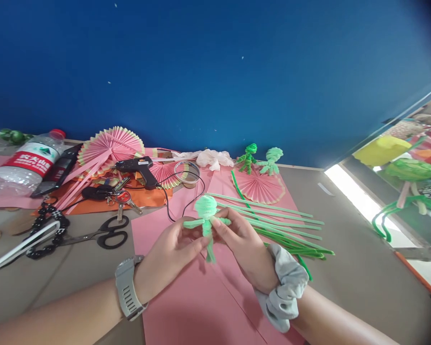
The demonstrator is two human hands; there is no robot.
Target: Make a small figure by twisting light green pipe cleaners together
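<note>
A light green pipe-cleaner figure point(206, 209) with a round wound head, two arms and legs is held upright above pink paper point(187, 292). My left hand point(172, 254) pinches its body low down from the left, thumb near the legs. From the other side my right hand point(242, 244) grips the body and arm between thumb and fingers. Just behind my right hand lie loose light green pipe cleaners point(290, 223) and darker green ones point(287, 247). Two finished-looking figures, one dark green point(249, 158) and one light green point(271, 160), stand at the back by the wall.
Pink folded paper fans point(111, 148), a black glue gun point(140, 167) with its cord, a tape roll point(187, 172), keys point(124, 197) and black scissors point(111, 233) lie left. A large water bottle point(28, 163) is farther left. A blue wall point(215, 72) bounds the back.
</note>
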